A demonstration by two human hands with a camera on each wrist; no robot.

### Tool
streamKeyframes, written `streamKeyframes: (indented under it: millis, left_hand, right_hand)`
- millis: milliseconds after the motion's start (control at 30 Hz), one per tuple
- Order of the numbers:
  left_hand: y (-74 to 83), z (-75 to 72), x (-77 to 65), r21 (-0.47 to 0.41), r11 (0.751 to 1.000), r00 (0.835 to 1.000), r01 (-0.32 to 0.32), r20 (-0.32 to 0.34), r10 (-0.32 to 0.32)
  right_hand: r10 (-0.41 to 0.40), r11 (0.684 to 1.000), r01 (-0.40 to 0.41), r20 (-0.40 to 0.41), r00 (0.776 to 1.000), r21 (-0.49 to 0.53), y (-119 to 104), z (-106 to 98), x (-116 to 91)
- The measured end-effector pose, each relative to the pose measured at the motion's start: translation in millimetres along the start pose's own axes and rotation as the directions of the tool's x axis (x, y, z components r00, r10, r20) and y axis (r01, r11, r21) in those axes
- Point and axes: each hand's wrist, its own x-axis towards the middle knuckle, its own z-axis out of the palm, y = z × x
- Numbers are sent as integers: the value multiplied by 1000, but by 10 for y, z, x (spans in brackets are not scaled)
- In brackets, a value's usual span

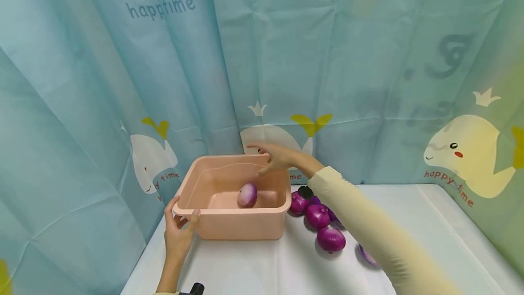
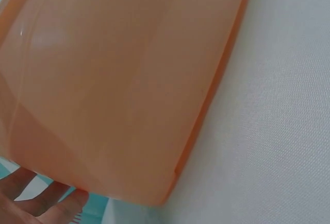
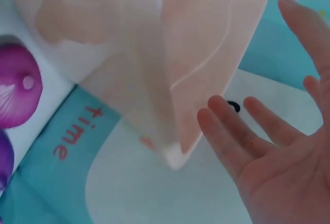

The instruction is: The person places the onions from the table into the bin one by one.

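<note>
A peach-pink plastic basin [image 1: 241, 226] stands tilted slightly toward me in the head view, with one red onion [image 1: 247, 195] lying inside. At its near left corner, my left hand [image 1: 178, 233] grips the rim, thumb at the front and fingers along the left side. In the left wrist view those fingers [image 2: 62, 206] touch the lower edge of the basin's wall [image 2: 113, 90]. Over the basin's right rear part, my right hand [image 1: 276, 156] hovers with spread fingers and an empty palm. The right wrist view shows the same hand [image 3: 278, 157] beside the basin's corner.
Several red onions [image 1: 317, 216] lie grouped right of the basin on the white table [image 1: 303, 267]. Another onion [image 1: 368, 256] is partly hidden by my right forearm [image 1: 376, 226]. Behind hangs a blue-green curtain [image 1: 278, 67] with whale prints.
</note>
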Motion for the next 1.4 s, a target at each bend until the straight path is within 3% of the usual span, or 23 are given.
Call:
streamKeyframes:
  millis: [233, 700, 967, 1167, 1400]
  left_hand:
    - [-10, 16, -2, 5, 1000, 1000, -22, -9, 22]
    - [-10, 24, -3, -12, 999, 999, -43, -12, 43]
    - [-29, 0, 7, -1, 997, 996, -80, -29, 80]
    - [-21, 1, 5, -10, 997, 997, -72, -33, 72]
    - [-27, 14, 9, 10, 999, 998, -49, -37, 49]
  right_hand:
    - [0, 998, 3, -40, 999, 68, 88, -152, -332]
    - [68, 998, -66, -169, 983, 15, 558, -360, -1121]
    - [75, 997, -75, -189, 979, 9, 779, -359, -1444]
    - [102, 994, -108, -179, 979, -27, 997, -297, -1653]
    - [38, 994, -56, -189, 981, -90, 1383, -129, -1875]
